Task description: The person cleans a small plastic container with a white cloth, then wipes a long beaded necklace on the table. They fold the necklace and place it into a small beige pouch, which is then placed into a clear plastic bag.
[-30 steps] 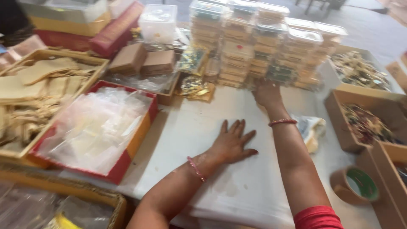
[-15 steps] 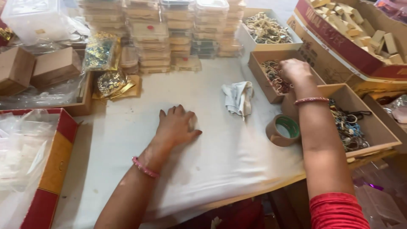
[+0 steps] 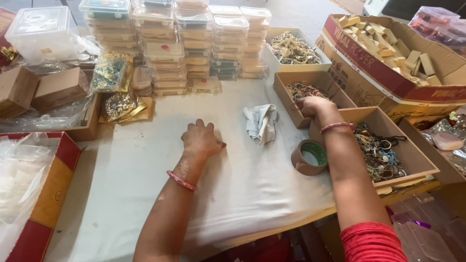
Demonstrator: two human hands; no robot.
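The left hand (image 3: 201, 139) rests knuckles-up on the white-covered surface (image 3: 145, 184), its fingers curled under and pressed together — whether they pinch anything beneath cannot be told. The right hand (image 3: 313, 106) reaches over the wall of a shallow cardboard box (image 3: 310, 94) of tangled jewellery; its fingers are bent down and turned away, so their grip is hidden. A crumpled grey cloth (image 3: 261, 123) lies between the two hands, touching neither. A roll of brown tape (image 3: 308, 157) stands just beside the right forearm. Beyond it, a second box (image 3: 388, 150) holds mixed chains — too tangled to tell apart. Stacks of clear lidded containers (image 3: 194, 46) stand at the far edge, their contents blurred.
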